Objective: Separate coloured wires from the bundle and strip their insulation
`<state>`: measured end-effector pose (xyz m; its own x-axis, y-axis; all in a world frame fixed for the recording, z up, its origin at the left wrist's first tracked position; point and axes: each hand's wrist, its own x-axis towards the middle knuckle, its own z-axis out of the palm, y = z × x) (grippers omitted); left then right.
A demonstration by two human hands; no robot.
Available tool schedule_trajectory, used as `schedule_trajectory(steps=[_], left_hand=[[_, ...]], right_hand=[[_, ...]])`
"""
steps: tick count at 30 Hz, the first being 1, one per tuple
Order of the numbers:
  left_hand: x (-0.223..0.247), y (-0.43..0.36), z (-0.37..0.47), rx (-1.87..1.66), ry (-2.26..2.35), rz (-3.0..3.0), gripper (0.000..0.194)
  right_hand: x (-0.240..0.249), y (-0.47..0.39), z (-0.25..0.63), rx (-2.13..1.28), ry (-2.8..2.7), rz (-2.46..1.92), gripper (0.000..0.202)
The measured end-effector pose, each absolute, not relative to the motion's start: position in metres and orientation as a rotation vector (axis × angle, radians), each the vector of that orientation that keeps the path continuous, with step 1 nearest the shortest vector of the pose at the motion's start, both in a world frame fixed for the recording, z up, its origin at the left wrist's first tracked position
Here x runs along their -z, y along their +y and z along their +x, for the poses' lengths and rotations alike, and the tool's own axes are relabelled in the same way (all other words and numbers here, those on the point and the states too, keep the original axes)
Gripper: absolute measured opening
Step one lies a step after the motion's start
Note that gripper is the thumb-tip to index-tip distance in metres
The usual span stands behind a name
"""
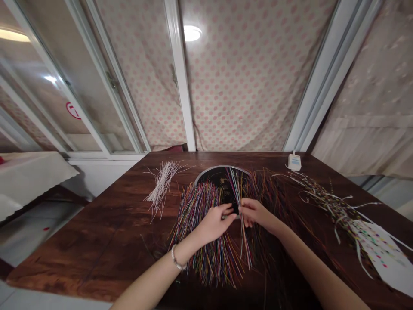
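Note:
A thick pile of multicoloured thin strands (pixel 196 215) lies over a round black mat (pixel 211 175) with a pale rim, in the middle of the table. My right hand (pixel 256 214) pinches a small bunch of strands (pixel 236 185), white, purple and other colours, which runs lengthwise across the mat. Just left of that bunch is my left hand (pixel 215 222), above the big pile. Its thumb and fingers are apart, with nothing visible between them. Darker loose strands (pixel 274 193) spread out right of the mat, partly behind my right forearm.
White strands (pixel 163 185) lie in a loose bundle on the left of the brown wooden table (pixel 106 228). At the right are a small white box (pixel 294 162), a tangle of dotted ribbons (pixel 322 196) and a white sheet with coloured dots (pixel 383 254). Curtained windows stand behind.

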<state>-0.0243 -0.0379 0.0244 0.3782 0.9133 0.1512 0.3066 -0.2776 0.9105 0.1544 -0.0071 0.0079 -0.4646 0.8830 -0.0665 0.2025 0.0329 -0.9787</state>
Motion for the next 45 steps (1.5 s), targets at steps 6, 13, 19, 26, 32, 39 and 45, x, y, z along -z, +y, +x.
schedule_trajectory(steps=[6,13,19,26,32,39,45], left_hand=[[-0.011,-0.011,-0.001,-0.933,0.847,1.213,0.035],[0.001,-0.009,-0.003,-0.963,0.791,0.954,0.04],[-0.001,-0.01,-0.003,-0.981,0.757,0.928,0.039],[-0.001,-0.01,-0.002,-1.014,0.769,0.932,0.04],[0.0,-0.011,-0.003,-1.007,0.758,0.948,0.036],[0.001,-0.011,-0.001,-1.033,0.779,0.902,0.036],[0.002,-0.011,0.0,-1.036,0.839,0.871,0.037]], right_hand=[[0.014,-0.011,0.145,-1.444,-1.62,-1.047,0.024],[0.021,-0.013,0.144,-1.292,-1.55,-1.072,0.024],[0.012,-0.018,0.144,-1.224,-1.567,-1.141,0.03],[0.002,-0.024,0.138,-1.188,-1.568,-1.16,0.03],[0.011,-0.023,0.136,-1.149,-1.534,-1.206,0.024],[0.015,-0.022,0.137,-1.148,-1.526,-1.222,0.024],[0.018,-0.021,0.137,-1.172,-1.528,-1.213,0.024]])
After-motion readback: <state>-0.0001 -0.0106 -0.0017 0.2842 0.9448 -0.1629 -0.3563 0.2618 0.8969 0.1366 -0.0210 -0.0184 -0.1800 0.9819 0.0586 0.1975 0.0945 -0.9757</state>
